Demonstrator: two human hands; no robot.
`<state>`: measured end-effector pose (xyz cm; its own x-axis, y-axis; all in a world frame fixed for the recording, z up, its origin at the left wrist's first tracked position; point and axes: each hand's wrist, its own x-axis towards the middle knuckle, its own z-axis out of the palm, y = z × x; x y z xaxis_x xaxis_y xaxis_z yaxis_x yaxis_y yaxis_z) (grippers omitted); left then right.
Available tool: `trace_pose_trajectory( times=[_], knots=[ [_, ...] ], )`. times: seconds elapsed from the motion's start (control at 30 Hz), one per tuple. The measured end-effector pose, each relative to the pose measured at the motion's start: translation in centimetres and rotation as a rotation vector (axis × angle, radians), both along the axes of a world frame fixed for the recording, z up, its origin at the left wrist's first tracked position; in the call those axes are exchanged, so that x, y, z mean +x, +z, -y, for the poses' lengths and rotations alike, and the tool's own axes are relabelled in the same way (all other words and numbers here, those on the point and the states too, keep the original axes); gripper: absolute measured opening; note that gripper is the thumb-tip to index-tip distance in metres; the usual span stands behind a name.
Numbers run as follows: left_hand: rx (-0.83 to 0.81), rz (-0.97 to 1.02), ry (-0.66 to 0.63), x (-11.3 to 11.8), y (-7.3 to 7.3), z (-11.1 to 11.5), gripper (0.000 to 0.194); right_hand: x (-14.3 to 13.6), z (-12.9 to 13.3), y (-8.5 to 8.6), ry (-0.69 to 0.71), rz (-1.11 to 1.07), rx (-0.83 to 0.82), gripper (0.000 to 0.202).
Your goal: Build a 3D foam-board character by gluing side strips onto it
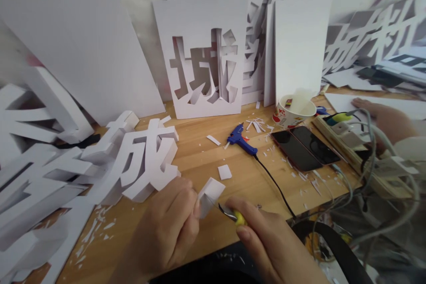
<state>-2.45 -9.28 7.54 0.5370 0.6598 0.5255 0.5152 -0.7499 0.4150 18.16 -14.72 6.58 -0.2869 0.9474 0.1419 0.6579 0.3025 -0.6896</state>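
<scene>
Near the table's front edge, my left hand (176, 219) pinches a small folded white piece (211, 193) between thumb and fingers. Just to its right, my right hand (262, 235) is closed around a yellow-handled cutter (238, 218), its dark blade pointing left toward the piece. A small gap shows between blade tip and piece. A white square scrap (224, 171) lies above them on the wooden table (196, 155). Beyond it rests a blue glue gun (242, 139) with a black cord.
Large white cut-out characters (149, 155) stand at left. White boards (206, 13) lean at the back. Two phones (297, 148), a paper cup (293, 113), a power strip (359, 151) with cables and another person's hand (382, 115) are at right. Scraps litter the table.
</scene>
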Motion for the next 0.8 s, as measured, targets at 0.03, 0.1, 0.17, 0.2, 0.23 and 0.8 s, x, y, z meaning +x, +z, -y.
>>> trace_pose_trajectory(
  times=[0.03,0.1,0.17,0.2,0.23,0.8],
  knots=[
    [0.004,0.0,0.004,0.0,0.0,0.0,0.024,0.0,0.1,-0.1,-0.001,0.005,-0.011,0.034],
    [0.009,0.001,0.006,0.1,0.0,0.0,0.023,0.1,0.2,-0.3,-0.003,0.016,-0.023,0.033],
    [0.006,0.008,0.001,0.2,-0.1,0.0,0.023,0.3,0.3,-0.5,-0.007,0.018,-0.025,0.033],
    [0.009,0.013,0.0,0.2,-0.1,0.0,0.023,0.3,0.4,-0.6,-0.005,0.015,-0.024,0.033],
    [0.01,0.016,-0.003,0.2,-0.1,0.0,0.022,0.4,0.4,-0.7,-0.003,0.012,-0.022,0.033],
    [-0.022,0.118,0.155,-0.1,-1.2,0.4,0.019,1.5,0.5,-2.2,-0.037,0.074,-0.091,0.037]
  ],
)
